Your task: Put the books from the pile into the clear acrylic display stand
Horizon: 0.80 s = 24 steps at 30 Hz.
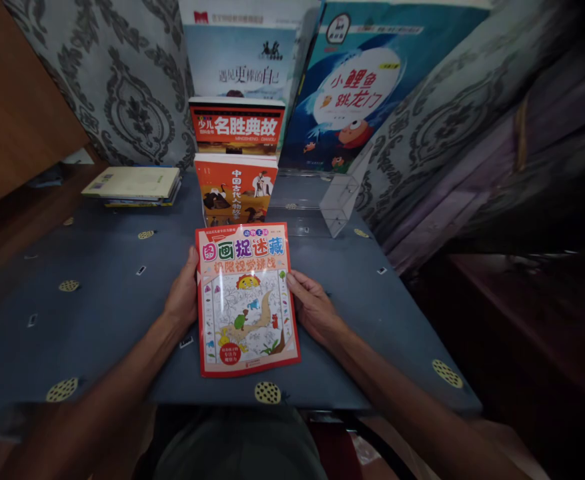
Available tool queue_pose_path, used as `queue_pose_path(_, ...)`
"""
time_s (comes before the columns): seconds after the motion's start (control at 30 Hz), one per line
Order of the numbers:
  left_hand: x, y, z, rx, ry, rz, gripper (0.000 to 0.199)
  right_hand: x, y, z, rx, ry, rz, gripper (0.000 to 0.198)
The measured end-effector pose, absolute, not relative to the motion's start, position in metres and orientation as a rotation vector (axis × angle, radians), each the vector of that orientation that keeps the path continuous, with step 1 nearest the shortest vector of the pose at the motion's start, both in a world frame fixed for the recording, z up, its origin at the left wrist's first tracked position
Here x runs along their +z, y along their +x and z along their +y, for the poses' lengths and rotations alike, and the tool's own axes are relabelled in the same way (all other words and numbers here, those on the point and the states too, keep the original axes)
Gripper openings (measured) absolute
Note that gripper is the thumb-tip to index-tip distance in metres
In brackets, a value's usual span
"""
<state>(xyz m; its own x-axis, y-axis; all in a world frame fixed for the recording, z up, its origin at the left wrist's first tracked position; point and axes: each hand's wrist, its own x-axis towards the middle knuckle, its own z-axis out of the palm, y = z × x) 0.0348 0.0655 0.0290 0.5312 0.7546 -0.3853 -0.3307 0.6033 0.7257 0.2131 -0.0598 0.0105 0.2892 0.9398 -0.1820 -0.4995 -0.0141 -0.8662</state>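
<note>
A thin picture book point(245, 320) with a pink-red border and a colourful drawing on its cover is held up between my two hands, its front toward me. My left hand point(185, 290) grips the left edge, with most of its fingers hidden behind the book. On the opposite edge, my right hand point(315, 303) has its thumb at the cover's rim and its other fingers partly out of sight. Just beyond the book's top edge stands an orange book point(237, 190) in a clear tiered stand point(342, 203). Behind that one rises a red book point(239, 127).
At the back of the stand are a pale blue book point(242, 63) and a larger dark blue book point(352, 87) with a fish on it. A small stack of books point(132, 183) lies at the back left of the blue tablecloth point(122, 300). A patterned curtain point(137, 87) hangs behind.
</note>
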Motion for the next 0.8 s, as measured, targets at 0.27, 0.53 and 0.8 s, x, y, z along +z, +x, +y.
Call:
queue_pose_path(0.27,0.028,0.038,0.065,0.784,0.727,0.745,0.055,0.016,0.216,-0.064,1.234,-1.005,-0.575,0.039)
queue_pose_path(0.53,0.028,0.038,0.076,0.74,0.8,0.721,0.054,0.02,0.222,-0.07,1.212,-0.979,-0.649,0.035)
queue_pose_path(0.8,0.032,0.051,0.069,0.853,0.889,0.761,0.047,0.022,0.224,-0.074,1.191,-0.99,-0.674,0.035)
